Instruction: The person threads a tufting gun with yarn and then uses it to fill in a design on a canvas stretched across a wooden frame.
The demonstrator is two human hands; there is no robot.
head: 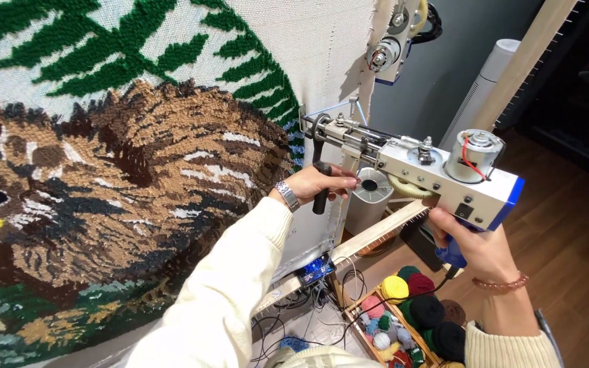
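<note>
A white and blue tufting gun is held up in front of a stretched cloth bearing a tufted brown, black and green animal picture. My right hand grips the gun's blue rear handle. Around the black front handle my left hand is closed; a metal watch sits on that wrist. The gun's needle end is at the right edge of the tufted area, close to the cloth. A bead bracelet circles my right wrist.
A wooden frame bar runs below the cloth. A wooden crate of coloured yarn balls stands on the floor, with cables beside it. A second gun hangs at the frame's top. A white tower appliance stands behind.
</note>
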